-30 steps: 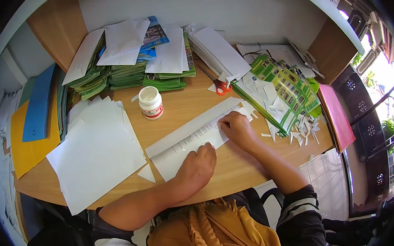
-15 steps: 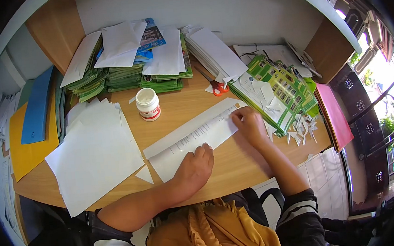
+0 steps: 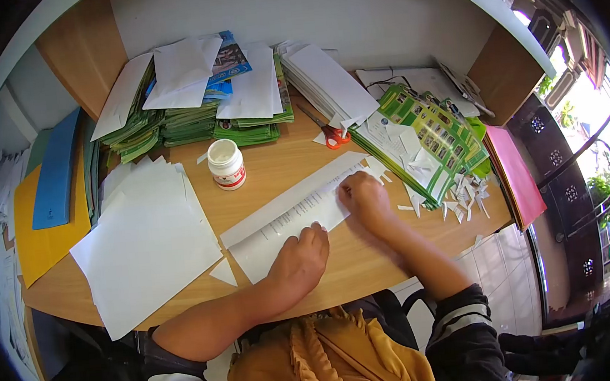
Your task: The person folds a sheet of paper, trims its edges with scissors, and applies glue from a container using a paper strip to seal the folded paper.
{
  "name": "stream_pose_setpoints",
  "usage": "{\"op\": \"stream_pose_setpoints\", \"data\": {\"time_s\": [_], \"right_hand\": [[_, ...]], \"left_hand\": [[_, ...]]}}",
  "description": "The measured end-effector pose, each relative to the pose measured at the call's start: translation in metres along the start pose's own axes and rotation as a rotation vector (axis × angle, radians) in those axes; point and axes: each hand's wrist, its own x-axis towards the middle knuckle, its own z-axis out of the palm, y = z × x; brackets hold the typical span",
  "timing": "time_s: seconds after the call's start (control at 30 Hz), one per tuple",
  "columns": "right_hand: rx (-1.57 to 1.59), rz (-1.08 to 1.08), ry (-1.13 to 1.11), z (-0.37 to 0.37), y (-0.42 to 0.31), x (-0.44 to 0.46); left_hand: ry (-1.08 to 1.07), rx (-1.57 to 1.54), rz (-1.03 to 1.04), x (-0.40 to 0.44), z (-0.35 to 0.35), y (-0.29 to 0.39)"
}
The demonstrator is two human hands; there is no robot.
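A folded white sheet of paper (image 3: 260, 255) lies slantwise on the desk in front of me, printed lines showing beside its long folded flap. My left hand (image 3: 300, 261) rests on its near part with the fingers curled together, holding the sheet. Closer to the right end, my right hand (image 3: 365, 201) is closed at the paper, its fingertips bent down and partly hidden. A white glue jar (image 3: 227, 165) with a red label stands uncapped behind the sheet. Orange-handled scissors (image 3: 334, 136) lie farther back.
Large blank sheets (image 3: 144, 246) lie at left, near a triangular paper scrap (image 3: 223, 273). Green booklet stacks (image 3: 189, 124) and a pile of white envelopes (image 3: 331, 84) line the back. Green printed sheets (image 3: 429, 134), paper scraps (image 3: 467, 196) and pink folders (image 3: 515, 174) are at right.
My right hand has moved left and slightly toward me along the sheet, uncovering small paper pieces at its right end. My left hand stays about where it was.
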Motion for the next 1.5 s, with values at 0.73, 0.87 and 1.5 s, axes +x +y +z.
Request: {"op": "stream_pose_setpoints", "data": {"time_s": [0.73, 0.87, 1.5], "right_hand": [[0.157, 0.188, 0.091, -0.027, -0.012, -0.002], [0.262, -0.020, -0.076, -0.001, -0.029, -0.017], [0.104, 0.275, 0.231, -0.020, 0.041, 0.015]], "left_hand": [[-0.111, -0.011, -0.029, -0.001, -0.001, 0.003], [-0.120, 0.002, -0.030, -0.001, 0.001, 0.003], [-0.121, -0.108, -0.043, 0.001, -0.002, 0.001]]}}
